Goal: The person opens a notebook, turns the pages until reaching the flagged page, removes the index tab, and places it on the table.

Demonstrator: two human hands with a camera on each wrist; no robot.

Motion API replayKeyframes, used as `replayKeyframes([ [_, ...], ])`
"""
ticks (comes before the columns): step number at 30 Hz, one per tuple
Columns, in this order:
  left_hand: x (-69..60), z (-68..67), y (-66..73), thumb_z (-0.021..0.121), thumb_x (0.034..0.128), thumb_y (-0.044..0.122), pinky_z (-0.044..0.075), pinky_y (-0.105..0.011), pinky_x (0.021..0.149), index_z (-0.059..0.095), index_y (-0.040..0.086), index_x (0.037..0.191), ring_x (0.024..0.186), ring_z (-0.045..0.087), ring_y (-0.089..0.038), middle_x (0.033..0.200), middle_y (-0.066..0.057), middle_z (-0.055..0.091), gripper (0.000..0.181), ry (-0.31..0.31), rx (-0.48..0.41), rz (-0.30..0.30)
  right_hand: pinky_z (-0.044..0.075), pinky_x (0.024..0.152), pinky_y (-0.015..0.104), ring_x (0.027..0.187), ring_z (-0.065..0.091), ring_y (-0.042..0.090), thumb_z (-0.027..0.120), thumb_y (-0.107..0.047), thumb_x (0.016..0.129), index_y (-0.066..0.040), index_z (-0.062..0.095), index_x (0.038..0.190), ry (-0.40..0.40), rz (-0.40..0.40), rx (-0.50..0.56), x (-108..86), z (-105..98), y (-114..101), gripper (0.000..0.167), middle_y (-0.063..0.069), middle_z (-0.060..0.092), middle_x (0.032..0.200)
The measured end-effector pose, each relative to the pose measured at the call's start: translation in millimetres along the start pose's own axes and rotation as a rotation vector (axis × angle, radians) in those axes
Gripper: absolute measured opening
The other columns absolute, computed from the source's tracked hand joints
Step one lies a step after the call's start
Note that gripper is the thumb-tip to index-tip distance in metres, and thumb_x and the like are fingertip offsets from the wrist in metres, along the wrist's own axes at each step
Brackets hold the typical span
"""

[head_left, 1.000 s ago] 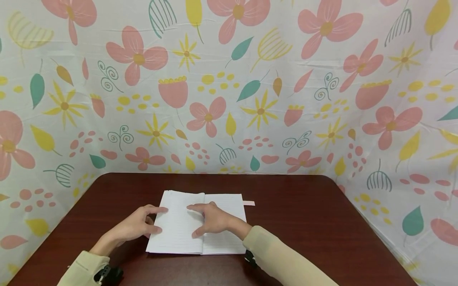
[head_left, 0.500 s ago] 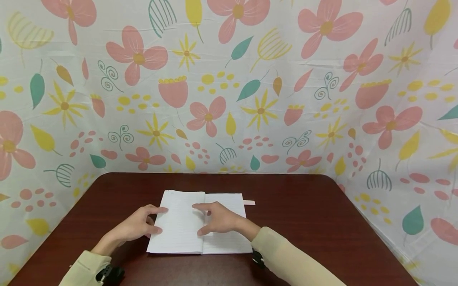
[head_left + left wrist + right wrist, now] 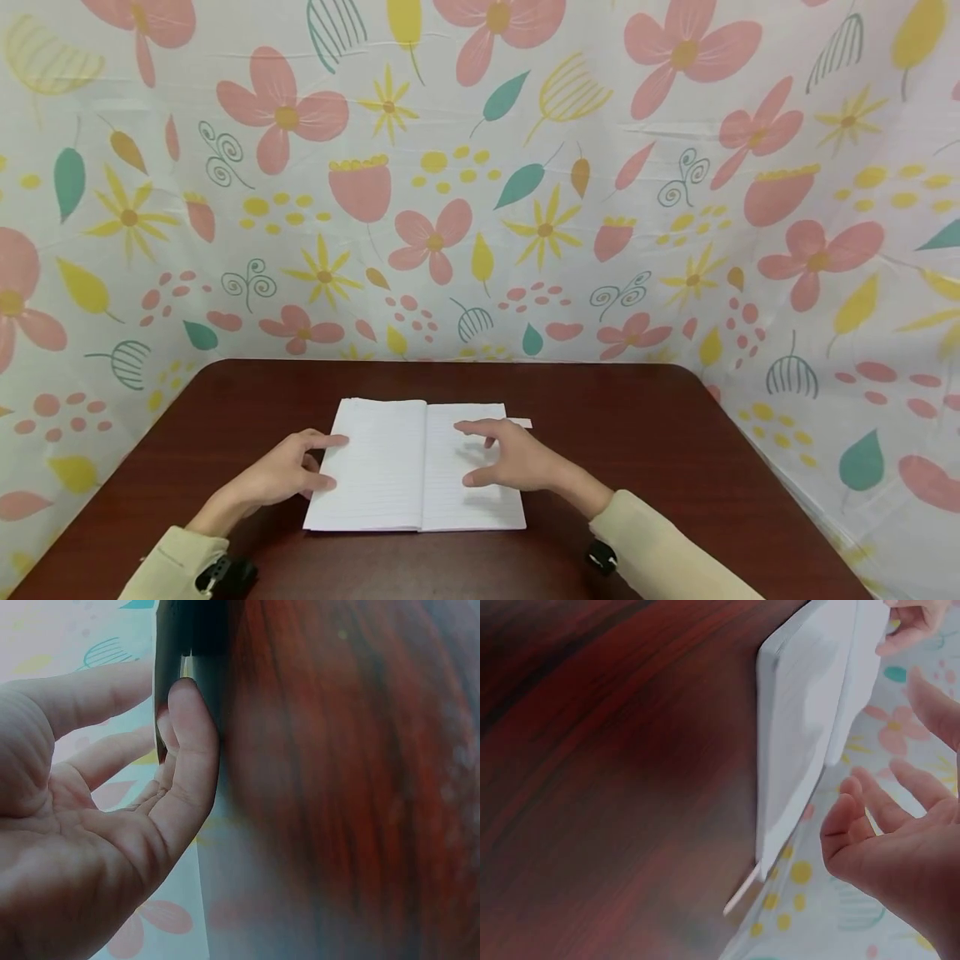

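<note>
An open notebook (image 3: 375, 471) with lined white pages lies on the table. My left hand (image 3: 273, 475) holds its left edge, thumb and index finger on the page and other fingers beneath; the left wrist view shows this hand (image 3: 127, 832) with fingers on both sides of the cover (image 3: 166, 630). Above the right page hovers my right hand (image 3: 525, 458), fingers and thumb spread apart and holding nothing. In the right wrist view that hand (image 3: 900, 847) is apart from the notebook (image 3: 802, 720). A pale strip (image 3: 524, 422) sticks out at the notebook's right side.
The dark reddish-brown table (image 3: 637, 442) has rounded far corners. Behind it and at both sides hangs a white cloth (image 3: 480, 283) printed with flowers and leaves. A black device (image 3: 227, 577) is on the left wrist, another (image 3: 602, 556) on the right.
My right hand has moved right, from the middle of the notebook to over the right page, with its fingers now off the paper. The left hand keeps its hold. The head view has shifted slightly.
</note>
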State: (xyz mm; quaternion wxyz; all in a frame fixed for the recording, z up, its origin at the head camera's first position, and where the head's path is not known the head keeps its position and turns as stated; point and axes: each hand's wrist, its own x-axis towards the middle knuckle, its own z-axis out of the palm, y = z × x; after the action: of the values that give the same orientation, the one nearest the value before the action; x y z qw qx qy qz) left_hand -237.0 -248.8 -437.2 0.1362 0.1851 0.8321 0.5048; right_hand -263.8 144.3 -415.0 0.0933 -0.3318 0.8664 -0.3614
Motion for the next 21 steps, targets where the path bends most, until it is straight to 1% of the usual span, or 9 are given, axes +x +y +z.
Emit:
replayKeyframes([
  [4, -0.2, -0.1, 1.1, 0.079, 0.0902, -0.004, 0.055, -0.032, 0.059, 0.050, -0.013, 0.149, 0.065, 0.059, -0.022, 0.136, -0.035, 0.042, 0.066, 0.005, 0.011, -0.005, 0.045, 0.074, 0.032, 0.095, 0.054, 0.033, 0.090, -0.030, 0.086, -0.003, 0.058, 0.151, 0.015, -0.002, -0.047, -15.0, -11, 8, 0.077, 0.017, 0.064, 0.141],
  [6, 0.1, -0.4, 1.0, 0.078, 0.0905, -0.004, 0.055, -0.032, 0.059, 0.050, -0.013, 0.149, 0.065, 0.058, -0.022, 0.136, -0.034, 0.042, 0.066, 0.005, 0.015, -0.008, 0.043, 0.072, 0.031, 0.090, 0.053, 0.032, 0.090, -0.030, 0.086, -0.002, 0.058, 0.150, 0.019, -0.002, -0.070, -21.2, -16, 13, 0.078, 0.018, 0.065, 0.137],
  [8, 0.1, -0.5, 0.8, 0.079, 0.0903, -0.004, 0.056, -0.032, 0.059, 0.050, -0.013, 0.149, 0.065, 0.059, -0.022, 0.136, -0.034, 0.043, 0.066, 0.008, 0.017, -0.009, 0.043, 0.072, 0.031, 0.088, 0.052, 0.031, 0.091, -0.030, 0.085, -0.001, 0.058, 0.150, 0.021, 0.011, -0.086, -26.5, -20, 16, 0.078, 0.018, 0.064, 0.137],
  [12, 0.4, -1.5, 0.7, 0.078, 0.0897, -0.006, 0.056, -0.032, 0.059, 0.050, -0.014, 0.148, 0.067, 0.060, -0.023, 0.134, -0.034, 0.043, 0.066, 0.008, 0.015, 0.004, 0.046, 0.077, 0.036, 0.095, 0.053, 0.029, 0.092, -0.031, 0.084, -0.002, 0.056, 0.152, 0.018, 0.059, -0.105, -36.0, -26, 24, 0.082, 0.018, 0.061, 0.139],
  [15, 1.0, -1.8, 1.2, 0.078, 0.0892, -0.006, 0.056, -0.032, 0.059, 0.050, -0.014, 0.148, 0.068, 0.061, -0.024, 0.134, -0.034, 0.044, 0.066, 0.011, 0.016, 0.005, 0.050, 0.086, 0.043, 0.108, 0.054, 0.032, 0.092, -0.033, 0.083, -0.002, 0.053, 0.153, 0.002, 0.086, -0.119, -42.1, -29, 29, 0.086, 0.019, 0.056, 0.141],
  [17, 1.4, -2.0, 1.4, 0.078, 0.0895, -0.006, 0.055, -0.032, 0.059, 0.050, -0.014, 0.148, 0.068, 0.061, -0.023, 0.135, -0.035, 0.043, 0.066, 0.009, 0.017, 0.006, 0.050, 0.091, 0.048, 0.114, 0.053, 0.034, 0.092, -0.033, 0.083, -0.002, 0.052, 0.154, -0.013, 0.098, -0.128, -45.3, -30, 32, 0.088, 0.019, 0.054, 0.138],
  [19, 1.7, -2.0, 1.4, 0.078, 0.0896, -0.006, 0.055, -0.031, 0.059, 0.050, -0.014, 0.148, 0.067, 0.060, -0.023, 0.136, -0.035, 0.043, 0.066, 0.008, 0.019, 0.005, 0.049, 0.094, 0.050, 0.119, 0.051, 0.034, 0.093, -0.034, 0.082, -0.002, 0.053, 0.154, -0.022, 0.112, -0.144, -47.9, -31, 33, 0.088, 0.018, 0.054, 0.135],
  [21, 1.9, -2.1, 1.5, 0.078, 0.0901, -0.006, 0.055, -0.032, 0.059, 0.049, -0.014, 0.149, 0.067, 0.060, -0.022, 0.136, -0.035, 0.042, 0.065, 0.005, 0.019, 0.005, 0.049, 0.093, 0.050, 0.117, 0.050, 0.034, 0.093, -0.035, 0.082, -0.002, 0.053, 0.154, -0.031, 0.124, -0.149, -50.0, -31, 34, 0.089, 0.017, 0.053, 0.130],
])
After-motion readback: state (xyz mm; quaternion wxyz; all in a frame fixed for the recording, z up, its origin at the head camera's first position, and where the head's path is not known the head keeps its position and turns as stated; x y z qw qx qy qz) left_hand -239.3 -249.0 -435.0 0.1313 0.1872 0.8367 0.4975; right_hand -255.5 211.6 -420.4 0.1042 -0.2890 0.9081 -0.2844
